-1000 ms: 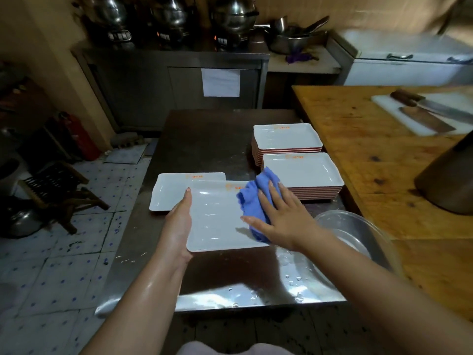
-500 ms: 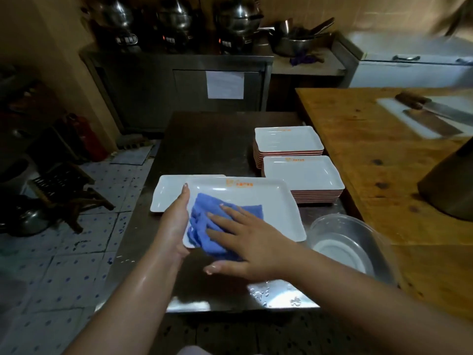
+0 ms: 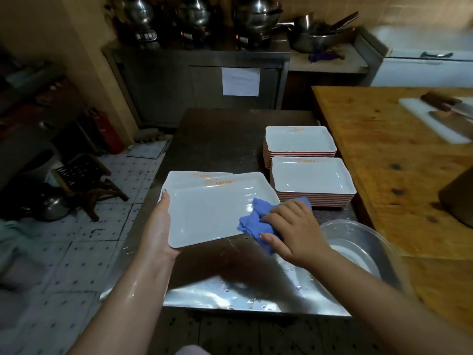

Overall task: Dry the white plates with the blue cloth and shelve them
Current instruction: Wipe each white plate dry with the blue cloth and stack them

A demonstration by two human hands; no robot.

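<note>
At the steel bench [image 3: 230, 139] | left hand [image 3: 158, 226] clasps white plate [image 3: 212, 208] edge, steadying it | right hand [image 3: 289, 231] bunches blue cloth [image 3: 252, 221], wiping its near corner.

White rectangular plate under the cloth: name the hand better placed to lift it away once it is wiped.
Left hand: it grips the white rectangular plate's left edge; the right hand holds the blue cloth.

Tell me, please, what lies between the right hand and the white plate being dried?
In the head view, the bunched blue cloth lies between them: the right hand presses it onto the right edge of the white plate, which the left hand holds.
</note>
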